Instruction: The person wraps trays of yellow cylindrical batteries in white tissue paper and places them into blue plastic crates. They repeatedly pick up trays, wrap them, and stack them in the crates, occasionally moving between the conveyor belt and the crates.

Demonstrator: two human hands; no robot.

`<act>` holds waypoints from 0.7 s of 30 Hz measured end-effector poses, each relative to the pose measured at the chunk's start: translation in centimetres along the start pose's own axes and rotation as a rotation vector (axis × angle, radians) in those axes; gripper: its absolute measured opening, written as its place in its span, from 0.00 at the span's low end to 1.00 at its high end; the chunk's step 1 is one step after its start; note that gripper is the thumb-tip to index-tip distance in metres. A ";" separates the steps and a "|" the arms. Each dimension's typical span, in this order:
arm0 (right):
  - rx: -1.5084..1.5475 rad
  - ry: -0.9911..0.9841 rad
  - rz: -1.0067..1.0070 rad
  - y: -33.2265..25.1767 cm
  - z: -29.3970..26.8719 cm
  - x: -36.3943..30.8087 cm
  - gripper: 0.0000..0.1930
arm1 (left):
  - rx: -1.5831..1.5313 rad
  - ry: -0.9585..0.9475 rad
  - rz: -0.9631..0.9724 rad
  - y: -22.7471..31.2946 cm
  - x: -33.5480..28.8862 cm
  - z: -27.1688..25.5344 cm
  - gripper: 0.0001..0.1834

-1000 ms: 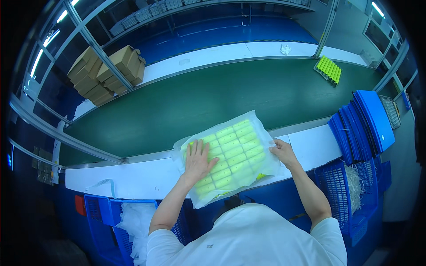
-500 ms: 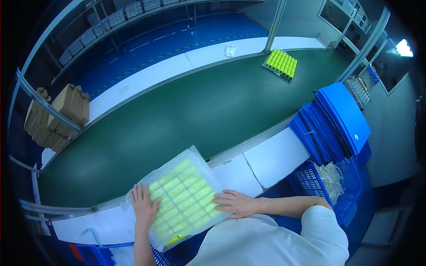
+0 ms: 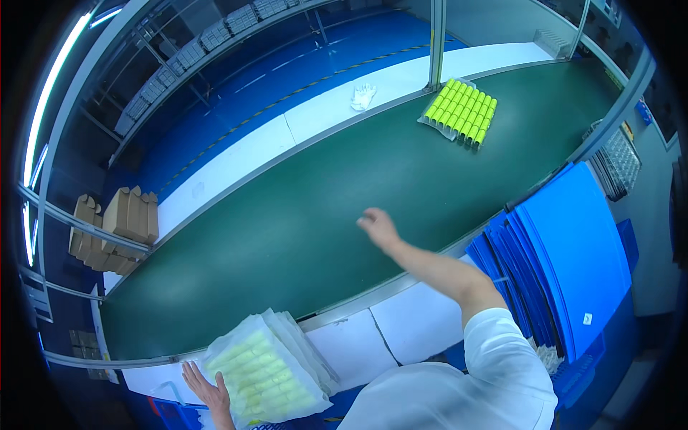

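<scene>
Over the green surface (image 3: 279,222), right hand (image 3: 378,228) now off the yellow pack (image 3: 259,376).

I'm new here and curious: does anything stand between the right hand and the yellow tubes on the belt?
Nothing visible does: only the green belt lies between the right hand and the yellow tubes.

Pale yellow-green stack (image 3: 261,376), dark green belt (image 3: 287,222), blue sheets (image 3: 570,251)
</scene>
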State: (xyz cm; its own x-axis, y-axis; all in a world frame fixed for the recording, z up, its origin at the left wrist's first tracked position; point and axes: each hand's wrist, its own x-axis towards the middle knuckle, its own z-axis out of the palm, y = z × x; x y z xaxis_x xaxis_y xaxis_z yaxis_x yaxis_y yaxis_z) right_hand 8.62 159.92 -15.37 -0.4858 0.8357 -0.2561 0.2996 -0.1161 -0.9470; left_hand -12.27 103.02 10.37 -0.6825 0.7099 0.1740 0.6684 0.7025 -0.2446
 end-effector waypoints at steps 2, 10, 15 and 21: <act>-0.331 0.296 0.174 4.9 -7.6 10.1 0.29 | 0.003 0.102 -0.036 1.9 1.3 -0.9 0.40; -1.187 0.582 0.175 4.7 -28.7 21.7 0.14 | 0.046 0.140 -0.227 13.1 -0.5 -7.4 0.40; -1.303 0.454 0.337 5.6 -31.1 22.7 0.12 | -0.050 0.091 -0.067 18.1 6.4 -6.2 0.35; -1.417 0.304 0.129 5.5 -28.7 21.8 0.10 | -0.549 0.050 0.222 27.5 16.4 0.4 0.36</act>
State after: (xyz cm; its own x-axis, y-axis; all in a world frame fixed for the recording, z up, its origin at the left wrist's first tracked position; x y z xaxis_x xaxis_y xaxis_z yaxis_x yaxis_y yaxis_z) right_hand 23.27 192.88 -20.60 -0.2582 0.9607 -0.1023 0.9572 0.2687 0.1073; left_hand -5.17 133.95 6.15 -0.5034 0.8349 0.2226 0.8576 0.4513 0.2467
